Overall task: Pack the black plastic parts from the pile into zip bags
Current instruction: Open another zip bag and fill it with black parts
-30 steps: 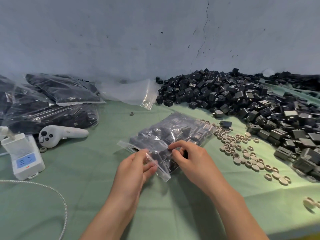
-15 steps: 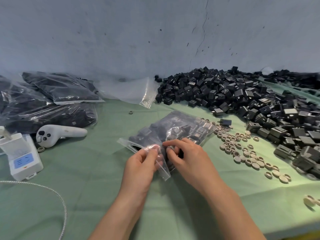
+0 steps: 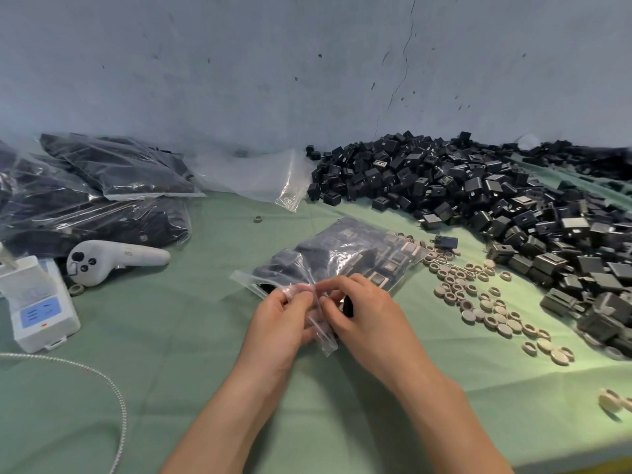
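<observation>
Zip bag [image 3: 345, 254] stuffed with black parts lies mid-table on the green cloth [image 3: 164, 378], left hand [image 3: 277, 323] and right hand [image 3: 371, 313] both pinching its near mouth edge with curled fingers, pale rings [image 3: 478, 299] just right, black pile [image 3: 478, 200] beyond.

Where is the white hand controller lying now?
In the head view the white hand controller lies at the left on the green cloth, in front of the filled bags.

- This is looking like a packing workshop: black parts [image 3: 478, 200] are lying heaped on the green table [image 3: 171, 388].
- Filled bags [image 3: 113, 165] are lying stacked by the cracked wall [image 3: 239, 80].
</observation>
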### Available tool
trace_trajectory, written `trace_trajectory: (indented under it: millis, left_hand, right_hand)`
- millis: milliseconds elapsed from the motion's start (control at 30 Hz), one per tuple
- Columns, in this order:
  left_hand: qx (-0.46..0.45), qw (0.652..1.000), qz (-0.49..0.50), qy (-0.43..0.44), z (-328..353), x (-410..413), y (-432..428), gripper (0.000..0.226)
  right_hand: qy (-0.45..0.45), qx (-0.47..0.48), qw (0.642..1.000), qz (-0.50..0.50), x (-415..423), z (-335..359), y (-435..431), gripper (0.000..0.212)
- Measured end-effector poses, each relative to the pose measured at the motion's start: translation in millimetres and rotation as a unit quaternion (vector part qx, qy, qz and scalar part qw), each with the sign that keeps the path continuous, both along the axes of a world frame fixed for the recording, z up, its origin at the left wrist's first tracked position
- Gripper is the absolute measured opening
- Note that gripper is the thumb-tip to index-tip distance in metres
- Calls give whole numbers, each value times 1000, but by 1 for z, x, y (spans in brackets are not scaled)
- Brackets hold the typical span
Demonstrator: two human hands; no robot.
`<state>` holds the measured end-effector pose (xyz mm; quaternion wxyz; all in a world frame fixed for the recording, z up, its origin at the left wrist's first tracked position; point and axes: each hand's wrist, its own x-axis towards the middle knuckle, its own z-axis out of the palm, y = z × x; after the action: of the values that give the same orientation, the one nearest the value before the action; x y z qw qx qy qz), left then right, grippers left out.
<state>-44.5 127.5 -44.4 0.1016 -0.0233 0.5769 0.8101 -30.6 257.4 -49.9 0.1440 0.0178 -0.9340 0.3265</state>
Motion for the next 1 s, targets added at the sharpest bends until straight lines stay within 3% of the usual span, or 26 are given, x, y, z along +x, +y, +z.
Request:
trace_trajectory:
  millis: [100,167,300,500,633,767,900,1000]
  left_hand:
    - [-27,999,46,1,-1,-3,-8,18]
    - [11,997,73,-15,-2,-4,-10,15]
    - [120,991,45,-48,3,-4,0,10]
    - [152,988,-5,-40,5,-10,5,12]
    - [173,983,-7,-60,7,-12,-1,10]
    - [95,988,96,-73,6,-8,-17,11]
    - [-165,950,258,55,3,-1,-33,8]
    - [-98,980,142,95,12,9,-25,7]
  right_hand:
    - [5,-17,1000,2,-1,1,4,19]
    - [-3,-20,1000,3,-1,1,6,21]
    - [-19,-20,1000,14,0,1,4,23]
    - [-19,-29,999,14,0,2,4,27]
    - [-8,-157,988,-4,0,5,2,19]
    - [-29,-346,938,-22,-3,17,5,30]
    - [-38,-440,897,34,2,26,3,37]
    - [-17,-421,902,98,5,27,-8,43]
